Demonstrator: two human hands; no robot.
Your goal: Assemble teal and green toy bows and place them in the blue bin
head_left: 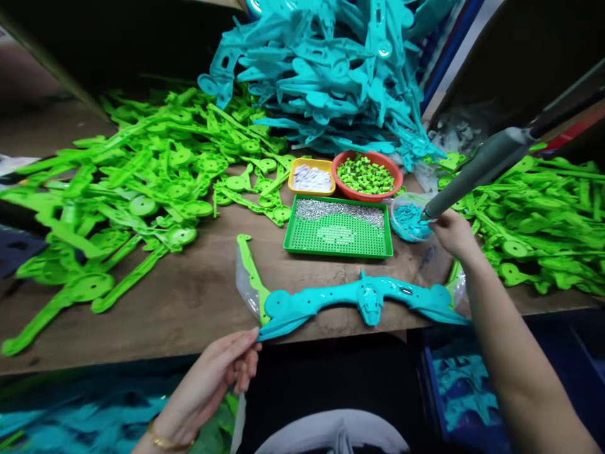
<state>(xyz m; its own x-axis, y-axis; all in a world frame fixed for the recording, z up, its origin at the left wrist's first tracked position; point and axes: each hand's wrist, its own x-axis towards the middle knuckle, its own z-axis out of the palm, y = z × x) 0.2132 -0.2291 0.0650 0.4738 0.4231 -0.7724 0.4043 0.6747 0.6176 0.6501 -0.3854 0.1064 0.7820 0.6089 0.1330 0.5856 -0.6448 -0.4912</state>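
Observation:
A turquoise bow-shaped plastic toy piece [363, 301] lies along the near edge of the wooden table [189, 302]. My left hand [212, 378] pinches its left tip with thumb and fingers. A green plastic arm [249, 271] lies under that left end. My right hand [454, 234] reaches to the right of the green tray, fingers closed round the lower end of a grey hanging power screwdriver [477, 169], its tip by a small clear bowl of turquoise bits [410, 219].
A green tray of small silver screws [338, 228], a yellow tub of white parts [312, 177] and an orange bowl of green pieces [367, 174] stand mid-table. Green parts pile at left [142, 183] and right [543, 221]; turquoise parts heap at back [331, 75].

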